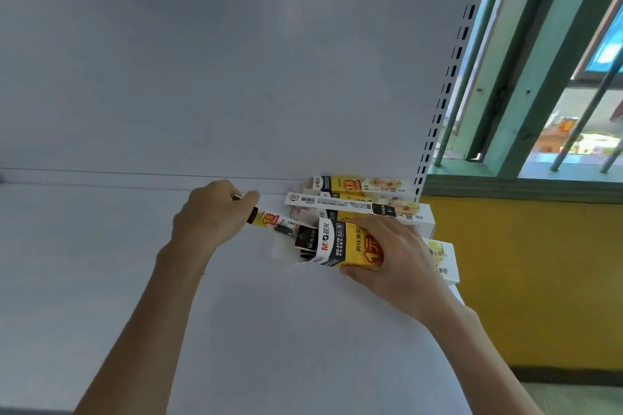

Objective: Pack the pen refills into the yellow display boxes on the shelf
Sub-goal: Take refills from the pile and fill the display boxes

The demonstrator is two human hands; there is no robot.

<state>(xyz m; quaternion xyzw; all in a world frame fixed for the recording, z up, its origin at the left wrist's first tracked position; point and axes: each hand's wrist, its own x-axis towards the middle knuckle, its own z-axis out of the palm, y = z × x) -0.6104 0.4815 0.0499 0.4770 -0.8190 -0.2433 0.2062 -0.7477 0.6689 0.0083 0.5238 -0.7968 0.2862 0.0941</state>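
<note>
**Refill at the mouth of a held box**

The left hand (212, 216) pinches one end of a pen refill (269, 219) between thumb and curled fingers (251, 196). The refill, in a yellow and black wrapper, slants toward 4 o'clock from that hand. Its far end reaches the open end of a yellow display box (347, 242).

The right hand (401, 256) grips that box, its fingers (371, 223) curled over the top and the thumb under the lower edge. The open end points toward 9 o'clock, and dark refills (305, 242) show inside it. Whether the box touches the white shelf (135, 263) cannot be told.

At 12 o'clock from the right hand, more boxes lie near the shelf's back panel (236, 77). One yellow box (364, 186) lies against the panel, and a long white-sided box (337, 203) lies just in front of it. Another box (445, 259) lies at 3 o'clock from the right hand, partly hidden by it.

A slotted upright (451, 77) stands at the panel's 3 o'clock edge. Beyond it are barred windows (573, 128) above a yellow wall (539, 280).
</note>
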